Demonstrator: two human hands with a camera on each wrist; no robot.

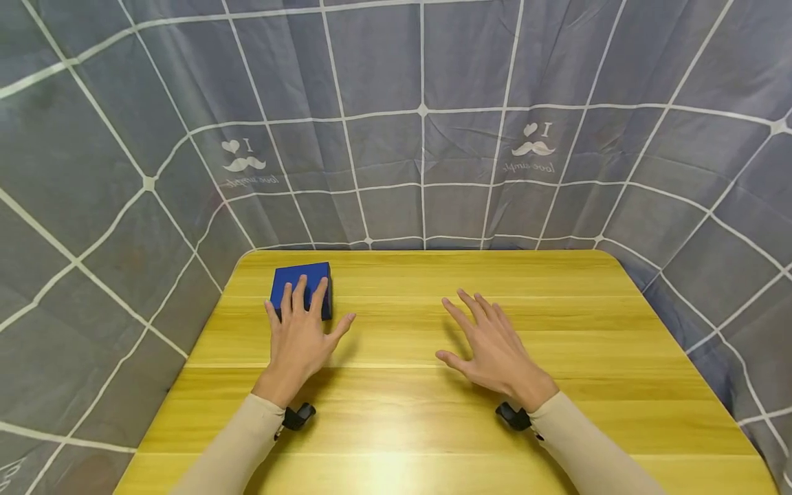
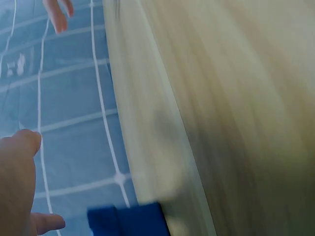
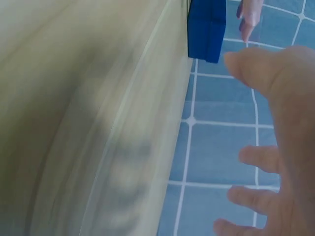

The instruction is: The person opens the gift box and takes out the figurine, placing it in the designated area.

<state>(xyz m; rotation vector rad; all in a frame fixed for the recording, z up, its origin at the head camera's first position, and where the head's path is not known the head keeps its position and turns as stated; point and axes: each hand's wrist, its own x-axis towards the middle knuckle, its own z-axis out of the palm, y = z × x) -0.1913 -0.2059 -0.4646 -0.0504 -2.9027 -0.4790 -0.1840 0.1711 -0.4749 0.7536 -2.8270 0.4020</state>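
Observation:
A dark blue box (image 1: 284,276) lies at the far left of the wooden table. In the head view my left hand (image 1: 300,344) hovers with spread fingers that overlap the box's near part; the left wrist view shows the blue box (image 2: 140,220) apart from the thumb. My right hand (image 1: 495,347) is held over the middle right of the table, fingers spread and holding nothing. From the right wrist, the blue box (image 3: 206,32) appears at the top, with the right hand's fingers (image 3: 258,158) extended on the right side.
The yellow wood-grain table (image 1: 396,412) has rounded far corners. A grey curtain (image 1: 383,151) with white grid lines surrounds its far side and both flanks. Black wrist cameras sit under both wrists, the left camera (image 1: 300,416) and the right camera (image 1: 513,416).

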